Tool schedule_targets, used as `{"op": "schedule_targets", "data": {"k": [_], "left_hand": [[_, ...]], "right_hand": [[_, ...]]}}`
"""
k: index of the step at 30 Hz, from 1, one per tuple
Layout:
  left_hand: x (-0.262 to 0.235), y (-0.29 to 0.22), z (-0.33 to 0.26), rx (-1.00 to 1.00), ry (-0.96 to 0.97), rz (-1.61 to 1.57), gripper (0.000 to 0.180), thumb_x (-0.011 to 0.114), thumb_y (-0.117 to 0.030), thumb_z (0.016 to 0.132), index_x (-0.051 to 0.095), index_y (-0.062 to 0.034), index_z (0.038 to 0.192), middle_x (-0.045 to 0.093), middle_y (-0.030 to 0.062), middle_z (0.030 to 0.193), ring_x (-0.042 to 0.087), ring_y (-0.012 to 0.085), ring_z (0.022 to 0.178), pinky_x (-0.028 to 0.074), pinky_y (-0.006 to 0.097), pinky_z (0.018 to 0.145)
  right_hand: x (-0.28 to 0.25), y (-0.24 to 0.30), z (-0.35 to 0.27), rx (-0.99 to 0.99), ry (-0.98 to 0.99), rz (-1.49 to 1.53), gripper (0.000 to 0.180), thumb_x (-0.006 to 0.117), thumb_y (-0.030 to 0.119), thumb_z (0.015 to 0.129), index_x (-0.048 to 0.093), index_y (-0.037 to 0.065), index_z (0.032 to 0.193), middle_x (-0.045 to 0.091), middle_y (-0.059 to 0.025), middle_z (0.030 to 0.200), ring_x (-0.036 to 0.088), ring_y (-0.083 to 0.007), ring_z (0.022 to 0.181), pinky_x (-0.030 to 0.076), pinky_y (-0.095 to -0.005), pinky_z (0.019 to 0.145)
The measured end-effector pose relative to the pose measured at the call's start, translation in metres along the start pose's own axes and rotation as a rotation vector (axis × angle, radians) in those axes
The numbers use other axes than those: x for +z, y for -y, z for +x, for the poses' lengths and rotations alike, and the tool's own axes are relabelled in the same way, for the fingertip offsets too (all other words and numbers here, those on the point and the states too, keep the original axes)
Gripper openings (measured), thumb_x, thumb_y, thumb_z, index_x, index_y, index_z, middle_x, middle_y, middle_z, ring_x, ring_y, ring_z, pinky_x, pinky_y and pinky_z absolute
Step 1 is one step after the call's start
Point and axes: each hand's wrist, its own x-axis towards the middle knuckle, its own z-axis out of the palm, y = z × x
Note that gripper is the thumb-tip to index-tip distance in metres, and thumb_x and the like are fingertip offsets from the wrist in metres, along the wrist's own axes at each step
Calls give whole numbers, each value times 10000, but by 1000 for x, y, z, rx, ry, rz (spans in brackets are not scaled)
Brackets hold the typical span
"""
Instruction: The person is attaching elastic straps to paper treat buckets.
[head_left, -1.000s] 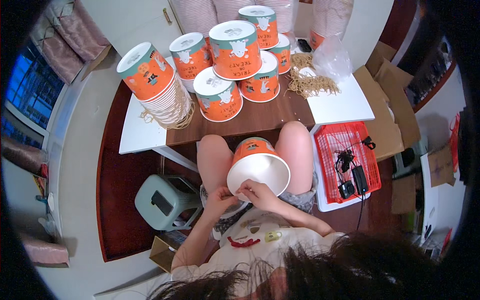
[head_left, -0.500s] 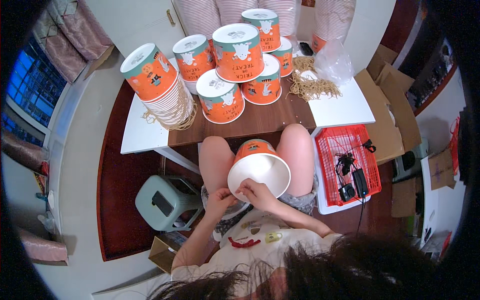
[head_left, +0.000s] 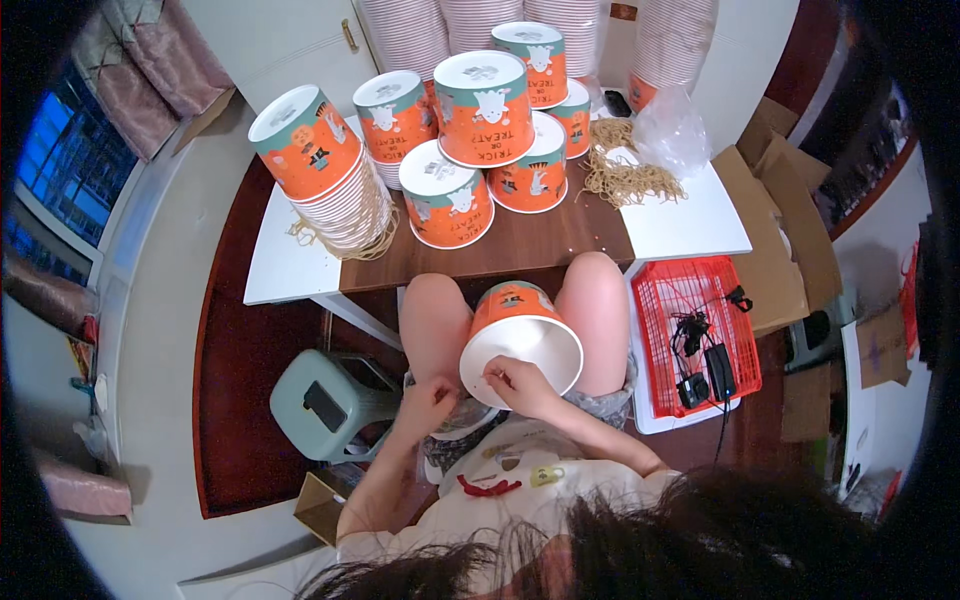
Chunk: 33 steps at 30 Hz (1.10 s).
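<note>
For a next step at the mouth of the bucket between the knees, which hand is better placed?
Probably the right hand: in this view it overlaps the open mouth of the bucket, while the left hand is just outside, to its left.

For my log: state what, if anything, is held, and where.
The left hand, beside the orange bucket, and the right hand, across its opening, are curled; whether either holds anything cannot be told.

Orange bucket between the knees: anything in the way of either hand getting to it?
Nothing visible. The right hand overlaps the open white mouth of the bucket in this view; the left hand is just left of its rim, with no object seen between. Contact with the rim can't be told.
</note>
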Motion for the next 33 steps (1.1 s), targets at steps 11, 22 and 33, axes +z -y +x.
{"op": "schedule_targets", "data": {"k": [11, 22, 33], "left_hand": [[-13, -32, -2, 207, -4, 399, 167, 595, -213, 704, 617, -64, 775, 608, 130, 750, 591, 303, 717, 468, 394, 619], [-16, -53, -15, 486, -120, 765, 150, 619, -211, 697, 571, -70, 687, 568, 118, 665, 575, 295, 636, 461, 397, 569], [4, -58, -17, 409, 4, 534, 221, 640, -173, 707, 613, -80, 905, 616, 80, 785, 600, 255, 674, 486, 335, 591]], "right_hand": [[1, -4, -1, -166, -3, -299, 97, 566, 136, 723, 572, 62, 784, 566, -97, 748, 572, -285, 648, 471, -372, 593], [-1, 0, -4, -186, -18, -293, 90, 604, 117, 685, 584, 76, 762, 572, -72, 733, 580, -258, 645, 478, -351, 582], [-7, 12, -10, -186, 38, -280, 116, 610, 133, 709, 607, 69, 805, 582, -78, 753, 583, -256, 668, 477, -347, 597]]}}
